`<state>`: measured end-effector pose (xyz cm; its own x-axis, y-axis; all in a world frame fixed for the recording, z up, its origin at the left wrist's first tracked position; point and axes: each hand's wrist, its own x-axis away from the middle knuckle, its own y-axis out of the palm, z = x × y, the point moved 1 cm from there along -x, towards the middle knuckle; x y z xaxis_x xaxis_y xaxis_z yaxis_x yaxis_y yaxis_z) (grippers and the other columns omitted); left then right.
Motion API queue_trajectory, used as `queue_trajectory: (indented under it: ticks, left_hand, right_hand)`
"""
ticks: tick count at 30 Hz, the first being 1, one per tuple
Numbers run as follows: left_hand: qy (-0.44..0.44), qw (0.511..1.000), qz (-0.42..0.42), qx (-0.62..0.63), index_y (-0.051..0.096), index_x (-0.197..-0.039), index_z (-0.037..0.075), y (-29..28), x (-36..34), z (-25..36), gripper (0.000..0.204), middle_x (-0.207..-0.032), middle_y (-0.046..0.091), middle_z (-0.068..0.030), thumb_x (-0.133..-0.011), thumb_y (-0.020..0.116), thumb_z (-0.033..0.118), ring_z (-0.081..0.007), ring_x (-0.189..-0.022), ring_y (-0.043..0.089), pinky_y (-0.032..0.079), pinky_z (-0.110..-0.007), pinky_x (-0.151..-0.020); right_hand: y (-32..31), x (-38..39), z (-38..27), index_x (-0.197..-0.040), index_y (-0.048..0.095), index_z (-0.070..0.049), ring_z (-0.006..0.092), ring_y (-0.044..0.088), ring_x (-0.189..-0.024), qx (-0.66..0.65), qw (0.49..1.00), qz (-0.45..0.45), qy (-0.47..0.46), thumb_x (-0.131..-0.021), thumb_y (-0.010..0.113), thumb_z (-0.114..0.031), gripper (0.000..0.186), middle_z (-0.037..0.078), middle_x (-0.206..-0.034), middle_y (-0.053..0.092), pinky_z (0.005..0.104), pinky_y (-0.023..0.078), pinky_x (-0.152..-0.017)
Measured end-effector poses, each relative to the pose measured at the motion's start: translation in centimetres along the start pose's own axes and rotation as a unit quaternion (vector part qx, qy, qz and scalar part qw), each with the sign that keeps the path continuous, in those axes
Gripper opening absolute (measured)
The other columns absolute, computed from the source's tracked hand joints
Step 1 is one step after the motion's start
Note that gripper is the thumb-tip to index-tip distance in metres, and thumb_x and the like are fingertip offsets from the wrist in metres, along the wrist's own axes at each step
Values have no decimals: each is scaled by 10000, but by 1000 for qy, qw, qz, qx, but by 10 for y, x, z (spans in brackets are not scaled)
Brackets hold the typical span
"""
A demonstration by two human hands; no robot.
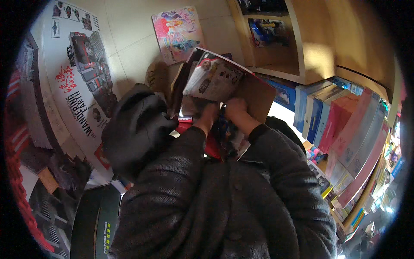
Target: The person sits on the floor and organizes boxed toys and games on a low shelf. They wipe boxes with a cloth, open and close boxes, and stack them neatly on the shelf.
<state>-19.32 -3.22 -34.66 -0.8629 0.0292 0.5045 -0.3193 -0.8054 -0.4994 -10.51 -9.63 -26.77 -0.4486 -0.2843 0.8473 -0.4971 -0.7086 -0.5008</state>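
An open cardboard box [261, 96] with printed panels rests on my lap, tilted. Its plain brown inside shows to the right of my hands, and a printed flap with pictures [215, 77] stands up behind them. My left hand [209, 115] reaches into the box, its fingers bent and mostly in shadow. Close beside it, my right hand [236, 109] is closed with the knuckles up. Whatever the fingers hold is hidden. A dark blue, glossy printed piece [226, 131] lies just below the hands, between my wrists.
A large white box with a vehicle picture [88, 82] stands at left. A pink picture box [179, 34] lies on the tiled floor ahead. Wooden shelving [317, 47] rises at far right, with several upright boxes [340, 125] below. A black box [92, 224] is at lower left.
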Motion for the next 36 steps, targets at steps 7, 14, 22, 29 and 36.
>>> queue_trajectory:
  ticks: [7, 14, 22, 29, 36]
  left_hand:
    - [58, 993, 65, -85, 618, -937, 32, 35, -23, -5, 232, -908, 591, -192, -739, 571, 142, -296, -840, 585, 484, -421, -700]
    - [83, 991, 63, -88, 609, -931, 23, 55, -46, -7, 228, -940, 602, -193, -725, 541, 92, -291, -807, 614, 499, -398, -686]
    - [43, 997, -59, 21, 608, -967, 31, 25, -45, -7, 254, -925, 607, -209, -815, 454, 166, -346, -862, 591, 484, -439, -723]
    - [28, 977, -149, 152, 557, -1069, 25, 4, -59, 13, 301, -1029, 576, -177, -864, 429, 204, -282, -958, 538, 451, -415, -788]
    - [-23, 928, -350, 126, 551, -1084, 40, 3, -77, 5, 324, -1108, 559, -97, -861, 452, 253, -176, -964, 504, 419, -357, -814]
  right_hand:
    - [-10, 21, 4, -825, 675, -103, 243, 631, -823, -40, 996, 33, 72, -611, 682, -239, 253, 101, -882, 648, 375, 503, -681]
    - [-9, 26, 11, -833, 670, -64, 268, 635, -813, -76, 992, 34, 95, -629, 658, -231, 263, 127, -902, 646, 394, 505, -682]
    - [-2, -4, 30, -854, 654, -47, 295, 621, -787, -115, 992, -36, -23, -753, 540, -211, 224, 159, -891, 636, 385, 499, -697]
    - [1, 7, 40, -943, 627, -69, 211, 581, -811, -630, 769, -107, 17, -792, 545, -262, 258, 80, -917, 614, 359, 470, -709]
    - [49, 6, 41, -1024, 593, -66, 230, 563, -860, -525, 847, -65, 54, -792, 524, -229, 292, 87, -965, 589, 355, 464, -720]
